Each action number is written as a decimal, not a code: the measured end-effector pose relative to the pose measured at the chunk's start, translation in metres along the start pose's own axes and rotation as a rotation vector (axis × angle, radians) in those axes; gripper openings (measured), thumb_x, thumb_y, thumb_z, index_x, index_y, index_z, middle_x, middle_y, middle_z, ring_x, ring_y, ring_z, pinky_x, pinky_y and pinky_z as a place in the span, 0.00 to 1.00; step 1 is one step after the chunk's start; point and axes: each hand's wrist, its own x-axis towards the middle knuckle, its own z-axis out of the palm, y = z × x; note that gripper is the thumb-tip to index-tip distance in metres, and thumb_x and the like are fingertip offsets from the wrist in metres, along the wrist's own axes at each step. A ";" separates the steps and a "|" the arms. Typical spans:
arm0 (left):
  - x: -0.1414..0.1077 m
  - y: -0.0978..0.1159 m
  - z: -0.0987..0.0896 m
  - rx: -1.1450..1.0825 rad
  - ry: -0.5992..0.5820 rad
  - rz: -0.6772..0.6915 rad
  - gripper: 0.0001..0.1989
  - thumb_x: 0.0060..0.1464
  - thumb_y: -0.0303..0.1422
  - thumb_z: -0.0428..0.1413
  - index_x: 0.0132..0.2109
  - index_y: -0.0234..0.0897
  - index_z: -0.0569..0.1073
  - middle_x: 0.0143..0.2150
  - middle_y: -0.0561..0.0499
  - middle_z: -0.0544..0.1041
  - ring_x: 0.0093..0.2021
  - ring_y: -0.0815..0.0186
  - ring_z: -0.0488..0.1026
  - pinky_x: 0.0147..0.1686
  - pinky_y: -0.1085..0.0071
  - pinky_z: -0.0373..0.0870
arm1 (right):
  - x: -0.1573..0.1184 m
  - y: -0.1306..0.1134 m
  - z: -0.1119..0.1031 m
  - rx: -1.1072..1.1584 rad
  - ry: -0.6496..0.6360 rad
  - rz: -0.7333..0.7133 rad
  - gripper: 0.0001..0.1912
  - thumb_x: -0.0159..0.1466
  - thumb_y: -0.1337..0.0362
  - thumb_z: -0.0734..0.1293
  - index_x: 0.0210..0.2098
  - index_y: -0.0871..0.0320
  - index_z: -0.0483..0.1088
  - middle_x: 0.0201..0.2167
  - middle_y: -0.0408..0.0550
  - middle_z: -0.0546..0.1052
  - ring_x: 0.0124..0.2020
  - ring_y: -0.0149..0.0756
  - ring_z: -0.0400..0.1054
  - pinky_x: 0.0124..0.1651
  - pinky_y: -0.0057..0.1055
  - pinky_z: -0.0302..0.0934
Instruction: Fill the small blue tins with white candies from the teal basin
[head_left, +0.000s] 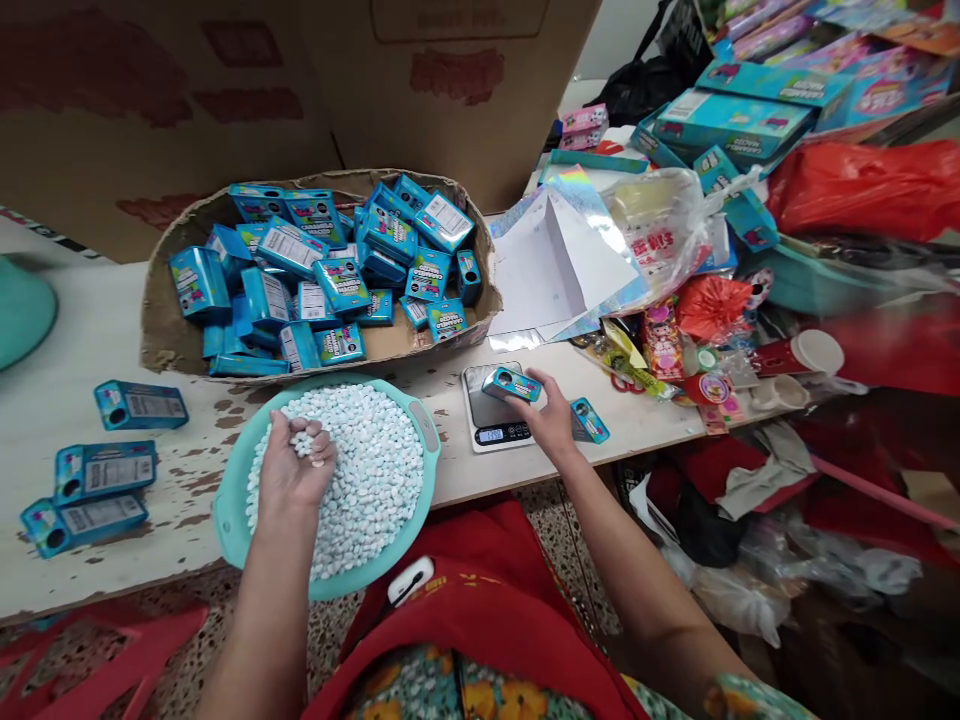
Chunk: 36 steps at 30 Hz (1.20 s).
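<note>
My left hand (291, 472) is palm up over a turquoise basin (229, 520), its fingers curled round several small white candies. Pale white and bluish candies (375, 460) fill the basin. Over on the right, my right hand (553, 418) grips a small blue candy box (514, 383) by its end. That box is at the plate of a digital kitchen scale (484, 405), whose display is lit; whether it rests on the plate or is held just above, I cannot tell. Another blue box (590, 420) lies just right of the scale, beyond my right hand.
Behind the basin, a cut-down cardboard tray (169, 335) holds many blue candy boxes. Several more boxes (120, 468) lie at the table's left. Large cartons (360, 100) stand behind. Packaging, a plastic bag (660, 230) and cups (795, 355) crowd the right side.
</note>
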 end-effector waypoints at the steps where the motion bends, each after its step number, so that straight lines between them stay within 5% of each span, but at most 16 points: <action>1: -0.003 -0.001 0.002 -0.002 -0.004 -0.001 0.20 0.63 0.43 0.44 0.26 0.36 0.61 0.19 0.56 0.62 0.14 0.74 0.58 0.11 0.80 0.52 | 0.005 -0.011 0.003 0.049 -0.034 0.025 0.26 0.54 0.49 0.70 0.45 0.59 0.68 0.41 0.52 0.74 0.44 0.45 0.69 0.48 0.44 0.63; 6: -0.040 -0.004 0.028 -0.005 -0.111 0.122 0.22 0.59 0.44 0.50 0.22 0.35 0.59 0.16 0.58 0.58 0.12 0.77 0.55 0.11 0.80 0.49 | -0.004 -0.097 0.003 0.194 -0.174 -0.204 0.18 0.55 0.57 0.73 0.43 0.54 0.70 0.39 0.47 0.74 0.41 0.39 0.69 0.45 0.37 0.64; 10: -0.071 -0.005 0.053 0.006 -0.272 0.410 0.25 0.56 0.45 0.54 0.18 0.35 0.59 0.15 0.58 0.57 0.13 0.77 0.56 0.13 0.78 0.53 | -0.027 -0.160 0.017 0.296 -0.412 -0.395 0.18 0.55 0.60 0.73 0.44 0.53 0.70 0.38 0.47 0.75 0.40 0.39 0.69 0.43 0.36 0.64; 13: -0.079 -0.006 0.056 0.108 -0.256 0.616 0.24 0.57 0.43 0.54 0.18 0.35 0.61 0.16 0.56 0.60 0.18 0.74 0.65 0.21 0.75 0.63 | -0.037 -0.183 0.036 0.314 -0.480 -0.437 0.18 0.55 0.60 0.73 0.44 0.53 0.70 0.37 0.48 0.75 0.41 0.41 0.69 0.43 0.38 0.64; 22: -0.076 -0.011 0.036 0.251 -0.064 0.781 0.12 0.58 0.42 0.52 0.39 0.36 0.66 0.22 0.55 0.72 0.24 0.68 0.73 0.31 0.70 0.71 | -0.045 -0.195 0.059 0.284 -0.506 -0.420 0.18 0.55 0.59 0.73 0.44 0.53 0.70 0.37 0.48 0.75 0.40 0.42 0.69 0.43 0.37 0.63; 36: -0.081 -0.019 0.046 0.198 -0.147 0.677 0.15 0.57 0.45 0.51 0.40 0.37 0.67 0.27 0.53 0.71 0.24 0.69 0.71 0.27 0.72 0.70 | -0.050 -0.183 0.058 0.362 -0.519 -0.310 0.18 0.53 0.60 0.74 0.43 0.52 0.71 0.37 0.47 0.75 0.41 0.42 0.69 0.44 0.38 0.64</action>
